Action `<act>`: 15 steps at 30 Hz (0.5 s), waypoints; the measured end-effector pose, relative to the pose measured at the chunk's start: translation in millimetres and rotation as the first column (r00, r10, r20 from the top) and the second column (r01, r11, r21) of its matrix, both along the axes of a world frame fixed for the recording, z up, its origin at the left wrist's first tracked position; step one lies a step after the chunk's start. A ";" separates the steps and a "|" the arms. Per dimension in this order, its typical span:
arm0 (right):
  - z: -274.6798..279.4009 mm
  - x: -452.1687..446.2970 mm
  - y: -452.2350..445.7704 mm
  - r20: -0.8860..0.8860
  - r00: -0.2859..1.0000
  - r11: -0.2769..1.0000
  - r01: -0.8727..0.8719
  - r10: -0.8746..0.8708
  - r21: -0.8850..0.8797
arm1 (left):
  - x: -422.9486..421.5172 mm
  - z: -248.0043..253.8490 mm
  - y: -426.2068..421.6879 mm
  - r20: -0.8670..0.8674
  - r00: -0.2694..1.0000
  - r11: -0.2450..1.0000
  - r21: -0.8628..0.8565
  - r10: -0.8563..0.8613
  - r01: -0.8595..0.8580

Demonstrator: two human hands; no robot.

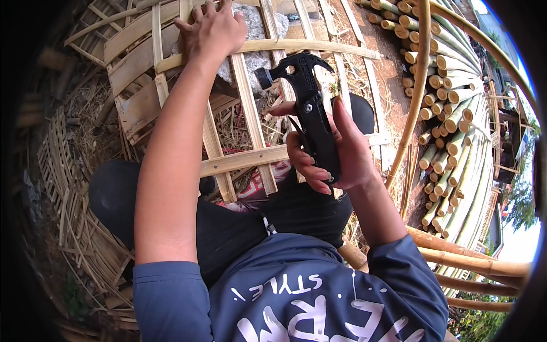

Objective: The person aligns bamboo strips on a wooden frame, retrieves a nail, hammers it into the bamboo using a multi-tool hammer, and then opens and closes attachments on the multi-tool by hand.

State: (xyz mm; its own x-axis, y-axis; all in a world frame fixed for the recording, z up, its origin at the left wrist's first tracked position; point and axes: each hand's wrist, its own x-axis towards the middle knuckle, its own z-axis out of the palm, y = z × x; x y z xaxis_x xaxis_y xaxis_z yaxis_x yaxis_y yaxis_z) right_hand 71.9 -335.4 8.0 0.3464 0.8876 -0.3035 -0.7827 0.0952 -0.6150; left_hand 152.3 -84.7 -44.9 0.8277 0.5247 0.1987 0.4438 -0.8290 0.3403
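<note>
A black multi-tool hammer (310,108) is gripped in my right hand (336,151), its head up and the striking face pointing left. Below and behind it lies a lattice frame of bamboo slats (250,114), crossed and nailed, reaching from my lap outward. My left hand (213,28) rests on the far left part of this lattice with its fingers spread; the fingertips run close to the top edge of the view. Under the slats, near my left hand, a rough grey stone block (259,28) shows through the gaps.
Stacked cut bamboo poles (450,102) fill the right side. A curved bamboo pole (419,85) rises between them and the lattice. Several thick poles (473,262) lie at lower right. Split bamboo strips (91,245) and wooden boards (134,68) are on the left, over straw-littered ground.
</note>
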 end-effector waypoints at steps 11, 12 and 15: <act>6.8 -20.2 -3.3 0.026 0.995 0.995 0.095 -0.095 -0.036 | 15.5 -28.1 23.1 0.078 0.995 0.997 0.040 -0.064 0.061; 7.2 -21.8 -4.1 0.022 0.995 0.995 0.099 -0.098 -0.028 | 14.2 -27.7 25.0 0.087 0.993 0.995 0.069 -0.082 0.076; 6.4 -24.7 -7.6 -0.018 0.993 0.992 0.118 -0.118 0.036 | 10.0 -28.0 25.0 0.157 0.979 0.982 0.151 -0.134 0.110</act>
State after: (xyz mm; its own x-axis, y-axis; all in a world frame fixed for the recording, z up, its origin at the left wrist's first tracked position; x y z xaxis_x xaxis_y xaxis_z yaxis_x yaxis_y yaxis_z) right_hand 47.2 -343.1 14.4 0.4448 0.8516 -0.2772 -0.7743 0.2101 -0.5969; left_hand 162.4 -59.7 -72.9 0.8331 0.3788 0.4031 0.2838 -0.9182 0.2763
